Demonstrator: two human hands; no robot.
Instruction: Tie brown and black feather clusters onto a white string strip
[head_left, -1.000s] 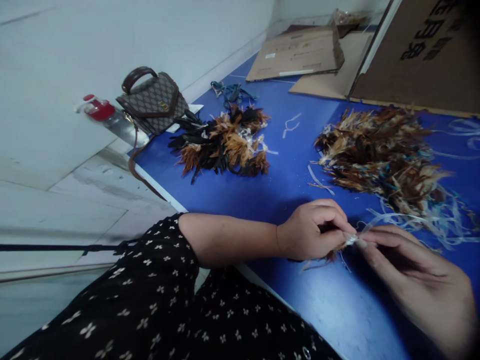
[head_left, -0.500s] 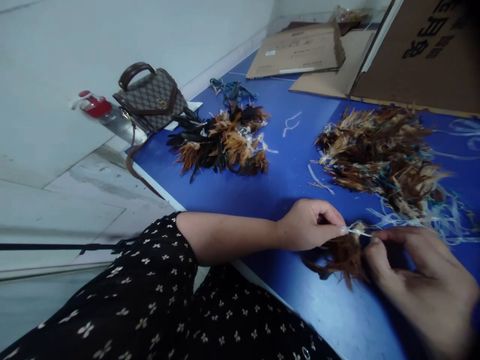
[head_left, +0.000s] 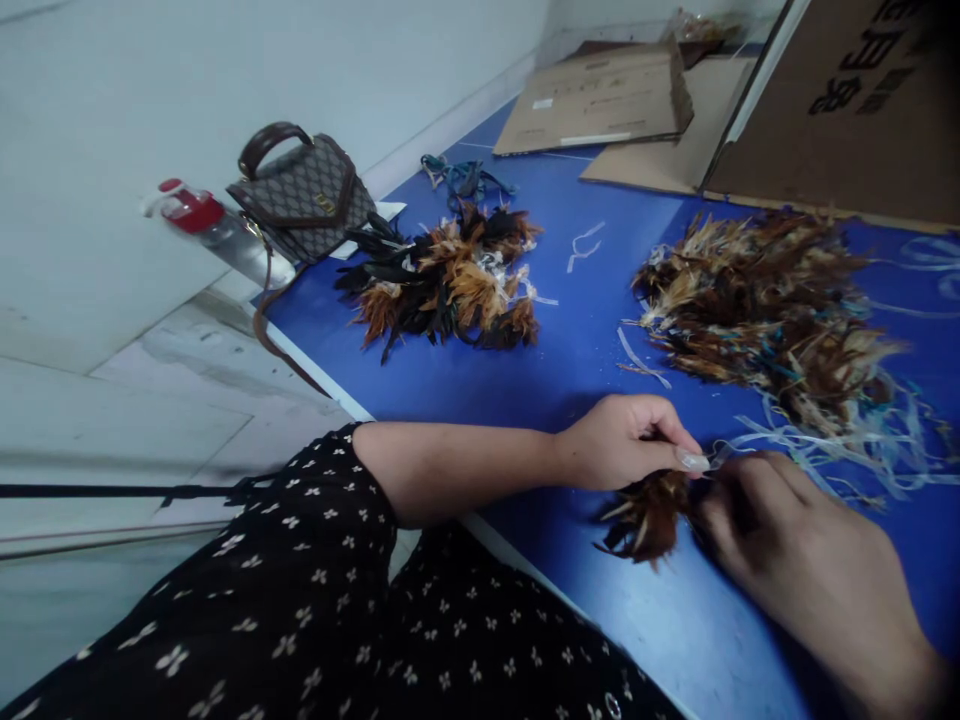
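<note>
My left hand [head_left: 626, 443] pinches the tied top of a small brown feather bundle [head_left: 646, 512] that hangs over the blue table [head_left: 570, 370]. My right hand [head_left: 787, 550] is closed beside it, its fingertips at the same spot on a thin pale plastic string [head_left: 731, 450]. The string runs off right into a tangle of pale strips [head_left: 862, 440]. A large loose heap of brown and tan feathers [head_left: 757, 300] lies just beyond my hands. A smaller pile of tied black and orange feather bundles [head_left: 442, 280] lies at the far left of the table.
A patterned handbag [head_left: 300, 195] and a red-capped bottle [head_left: 202, 225] sit at the table's left corner. Flattened cardboard [head_left: 600, 100] and a big cardboard box [head_left: 840, 110] stand at the back. Teal cord [head_left: 461, 180] lies behind the smaller pile. The wall runs along the left.
The feather bundle has come out from under my left hand and now hangs in view. My right hand has curled from stretched fingers into a closed grip at the string.
</note>
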